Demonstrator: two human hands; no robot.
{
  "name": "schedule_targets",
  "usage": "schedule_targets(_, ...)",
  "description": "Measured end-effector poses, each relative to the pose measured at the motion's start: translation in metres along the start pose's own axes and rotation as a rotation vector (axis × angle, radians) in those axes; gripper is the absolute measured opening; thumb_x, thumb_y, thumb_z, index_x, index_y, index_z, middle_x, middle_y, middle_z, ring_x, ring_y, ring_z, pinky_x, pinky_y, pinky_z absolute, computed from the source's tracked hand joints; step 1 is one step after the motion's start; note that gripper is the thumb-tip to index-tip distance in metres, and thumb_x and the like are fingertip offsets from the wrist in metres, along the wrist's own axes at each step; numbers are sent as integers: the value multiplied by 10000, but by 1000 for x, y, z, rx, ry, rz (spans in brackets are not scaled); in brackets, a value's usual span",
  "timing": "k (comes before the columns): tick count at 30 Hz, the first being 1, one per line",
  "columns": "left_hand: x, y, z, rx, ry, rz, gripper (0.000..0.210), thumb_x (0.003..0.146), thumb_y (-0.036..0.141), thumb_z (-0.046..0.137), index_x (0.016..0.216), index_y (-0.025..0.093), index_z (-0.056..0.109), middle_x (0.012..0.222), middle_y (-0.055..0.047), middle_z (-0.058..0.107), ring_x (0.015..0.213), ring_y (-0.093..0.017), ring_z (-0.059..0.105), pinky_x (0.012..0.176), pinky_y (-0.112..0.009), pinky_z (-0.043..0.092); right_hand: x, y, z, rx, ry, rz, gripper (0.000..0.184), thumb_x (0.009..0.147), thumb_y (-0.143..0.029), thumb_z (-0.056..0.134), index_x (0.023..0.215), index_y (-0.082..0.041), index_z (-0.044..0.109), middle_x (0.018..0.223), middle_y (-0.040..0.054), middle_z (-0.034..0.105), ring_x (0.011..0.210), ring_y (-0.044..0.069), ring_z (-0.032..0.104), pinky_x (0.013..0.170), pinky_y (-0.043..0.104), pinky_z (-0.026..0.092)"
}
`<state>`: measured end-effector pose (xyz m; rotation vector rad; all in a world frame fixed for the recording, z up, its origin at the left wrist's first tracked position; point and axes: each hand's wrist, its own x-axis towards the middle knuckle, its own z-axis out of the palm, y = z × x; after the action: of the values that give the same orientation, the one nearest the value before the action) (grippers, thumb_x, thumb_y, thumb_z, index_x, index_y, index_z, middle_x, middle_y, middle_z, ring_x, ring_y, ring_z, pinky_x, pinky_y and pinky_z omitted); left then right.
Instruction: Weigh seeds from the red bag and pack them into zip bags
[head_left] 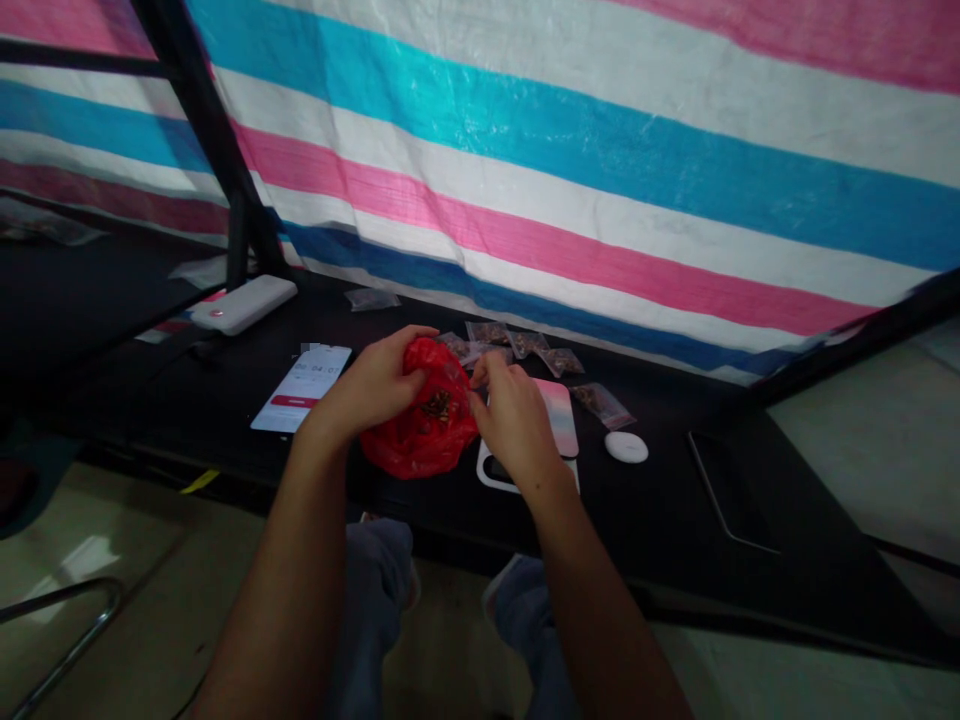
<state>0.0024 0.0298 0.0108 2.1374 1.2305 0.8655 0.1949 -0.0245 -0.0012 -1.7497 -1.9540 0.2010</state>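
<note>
An open red plastic bag (409, 455) sits at the front of the black table, with small brown pieces (436, 404) visible inside. My left hand (382, 385) is closed on the bag's left rim, its thumb over the opening. At the right rim, my right hand (514, 415) has its fingers pinched together on the red plastic; whether anything else is between them is hidden. Under that hand lies a flat pink-and-white item (561, 415), partly covered. Just behind the hands are several small clear zip bags (529, 344) of brown pieces.
Left of the bag, a phone (304, 388) shows a timer. A white box-like device (246, 303) stands farther back. To the right are another filled zip bag (602, 403), a white oval case (626, 447) and a dark tablet-like slab (731, 490). A striped sheet (525, 150) hangs behind the table.
</note>
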Motion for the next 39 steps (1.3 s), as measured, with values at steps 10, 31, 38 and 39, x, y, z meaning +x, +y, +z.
schedule_targets(10,-1,-1,-3,121,-2,-10,126,853,169,475,918,207,576,968,-56,704,906,-229,669,832,-342,511,-13,-28,3,-18,-237,-178,166,1004,-128,533,1083,-171,673,1124,106,730,1025,241,693,834,333,492)
schedule_targets(31,-14,24,-9,163,-16,-78,159,923,193,462,1022,222,584,1034,-67,741,962,-258,695,808,-364,487,5,-33,31,-60,-332,-124,223,989,-210,593,1125,-110,739,1170,175,754,1089,275,715,912,343,527)
schedule_targets(38,-14,13,-12,351,173,-86,563,866,304,705,1393,187,543,1419,-150,588,1324,-352,561,1129,-488,463,9,-30,30,-42,-364,-148,218,952,-166,637,1123,-125,765,1181,180,762,1102,282,736,907,345,540)
schedule_targets(39,-16,17,-14,391,233,-73,677,828,310,763,1445,185,513,1473,-162,536,1380,-374,507,1172,-511,427,9,-30,29,-43,-375,-145,218,949,-146,629,1117,-125,767,1164,178,767,1093,281,742,900,343,541)
